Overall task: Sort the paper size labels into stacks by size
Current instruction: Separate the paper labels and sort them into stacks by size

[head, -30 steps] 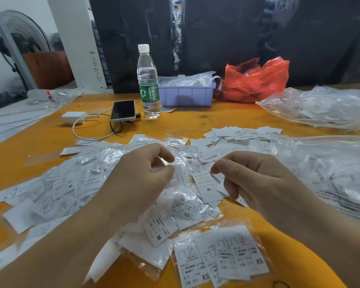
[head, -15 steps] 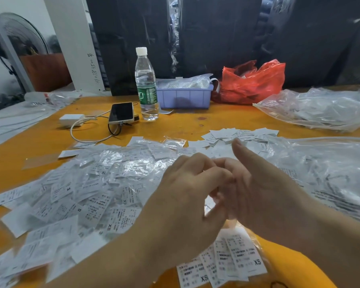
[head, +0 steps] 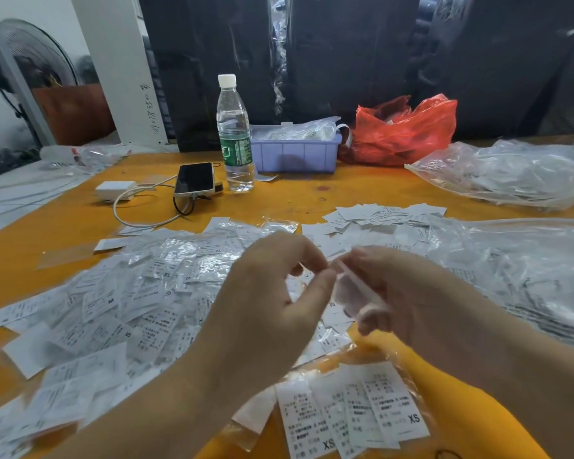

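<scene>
A wide heap of white paper size labels point(head: 120, 309), some in clear sleeves, covers the orange table's left and middle; M, S and XL marks show. A small stack of XS labels point(head: 352, 415) lies on a clear bag at the near edge. Another loose pile of labels point(head: 381, 215) lies further back. My right hand point(head: 421, 299) holds a blurred white label point(head: 352, 291) above the heap. My left hand point(head: 272, 299) is beside it, thumb and fingertips pinched at that label's upper edge.
A water bottle point(head: 234, 134), a phone point(head: 194, 179) with charger and cable point(head: 115, 190), a lilac bin point(head: 295, 152) and a red bag point(head: 405, 130) stand at the back. Clear plastic bags with labels point(head: 511, 173) fill the right side.
My hands came together over the heap, then drew slightly apart. A label now shows in my right hand. The view tilted slightly.
</scene>
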`<state>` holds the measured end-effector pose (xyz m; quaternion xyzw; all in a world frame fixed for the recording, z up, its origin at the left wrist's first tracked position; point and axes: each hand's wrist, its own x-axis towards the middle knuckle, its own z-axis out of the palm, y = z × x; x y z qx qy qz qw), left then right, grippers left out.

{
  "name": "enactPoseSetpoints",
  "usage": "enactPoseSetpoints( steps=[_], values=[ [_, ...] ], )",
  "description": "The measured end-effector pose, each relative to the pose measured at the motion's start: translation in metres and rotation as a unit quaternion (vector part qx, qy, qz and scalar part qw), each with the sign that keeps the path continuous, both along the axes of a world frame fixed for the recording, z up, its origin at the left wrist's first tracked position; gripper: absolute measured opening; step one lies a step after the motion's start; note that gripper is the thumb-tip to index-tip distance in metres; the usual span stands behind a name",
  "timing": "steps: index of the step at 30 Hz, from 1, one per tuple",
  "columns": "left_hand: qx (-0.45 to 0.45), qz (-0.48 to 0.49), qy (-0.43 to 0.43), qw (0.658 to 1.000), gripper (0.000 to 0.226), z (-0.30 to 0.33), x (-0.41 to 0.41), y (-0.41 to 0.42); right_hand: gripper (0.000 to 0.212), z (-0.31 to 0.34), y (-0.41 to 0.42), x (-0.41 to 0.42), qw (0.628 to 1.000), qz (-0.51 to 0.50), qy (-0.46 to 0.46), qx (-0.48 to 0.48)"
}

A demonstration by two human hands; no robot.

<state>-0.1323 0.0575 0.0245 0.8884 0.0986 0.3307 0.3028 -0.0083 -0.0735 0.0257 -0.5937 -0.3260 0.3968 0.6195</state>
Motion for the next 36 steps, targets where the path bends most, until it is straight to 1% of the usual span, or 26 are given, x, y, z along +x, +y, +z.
enactPoseSetpoints(
  steps=[1, 2, 3, 4, 5, 6, 9, 13, 16, 18, 21, 23, 25, 27, 30, 32, 34, 36],
  values=[
    [-0.019, 0.011, -0.006, 1.000, 0.009, 0.001, -0.001, 0.003, 0.021, 0.001, -0.001, 0.002, 0.996, -0.046, -0.070, -0.010],
    [-0.035, 0.021, -0.012, 0.999, 0.010, 0.002, -0.002, 0.007, 0.010, 0.002, -0.002, 0.005, 0.981, -0.098, -0.164, -0.024],
    [-0.045, 0.028, -0.016, 0.998, 0.010, 0.002, -0.003, 0.009, 0.007, 0.003, -0.004, 0.008, 0.952, -0.148, -0.266, -0.041],
    [-0.051, 0.031, -0.020, 0.998, 0.010, 0.002, -0.003, 0.011, 0.012, 0.004, -0.005, 0.011, 0.915, -0.187, -0.353, -0.055],
    [-0.054, 0.032, -0.024, 0.998, 0.011, 0.003, -0.003, 0.012, 0.016, 0.004, -0.006, 0.013, 0.887, -0.210, -0.406, -0.061],
    [-0.056, 0.030, -0.027, 0.998, 0.012, 0.003, -0.003, 0.012, 0.019, 0.004, -0.006, 0.014, 0.874, -0.220, -0.428, -0.062],
    [-0.068, 0.008, -0.019, 0.997, 0.015, 0.001, -0.002, 0.010, 0.020, 0.001, -0.007, 0.014, 0.859, -0.214, -0.457, -0.086],
    [-0.059, -0.001, -0.005, 0.998, 0.016, -0.002, -0.001, 0.010, 0.016, -0.003, -0.009, 0.015, 0.832, -0.162, -0.499, -0.179],
    [-0.078, -0.003, 0.015, 0.997, 0.016, -0.004, -0.002, 0.013, 0.013, -0.009, -0.008, 0.015, 0.806, -0.138, -0.529, -0.227],
    [-0.096, -0.007, 0.038, 0.995, 0.021, -0.005, -0.001, 0.015, 0.025, -0.013, -0.005, 0.014, 0.792, -0.110, -0.542, -0.258],
    [-0.116, -0.013, 0.074, 0.990, 0.030, -0.006, 0.001, 0.015, 0.044, -0.015, -0.002, 0.012, 0.799, -0.081, -0.540, -0.250],
    [-0.131, -0.020, 0.077, 0.988, 0.032, -0.007, 0.002, 0.015, 0.052, -0.016, -0.001, 0.010, 0.801, -0.066, -0.546, -0.237],
    [-0.140, -0.020, 0.066, 0.988, 0.032, -0.009, 0.003, 0.017, 0.057, -0.018, 0.001, 0.009, 0.791, -0.049, -0.562, -0.236],
    [-0.137, -0.018, 0.052, 0.989, 0.032, -0.008, 0.003, 0.018, 0.052, -0.019, 0.002, 0.009, 0.787, -0.033, -0.569, -0.237],
    [-0.127, -0.014, 0.039, 0.991, 0.029, -0.007, 0.001, 0.018, 0.031, -0.019, 0.003, 0.009, 0.793, -0.033, -0.568, -0.218],
    [-0.103, -0.007, 0.042, 0.994, 0.021, -0.005, 0.001, 0.017, 0.022, -0.019, 0.004, 0.010, 0.795, -0.042, -0.570, -0.204],
    [-0.083, 0.002, 0.042, 0.996, 0.011, -0.005, 0.001, 0.017, 0.019, -0.019, 0.004, 0.010, 0.795, -0.046, -0.572, -0.197],
    [-0.088, 0.013, 0.042, 0.995, 0.004, -0.005, 0.000, 0.017, 0.015, -0.020, 0.004, 0.010, 0.796, -0.050, -0.570, -0.194]
  ],
)
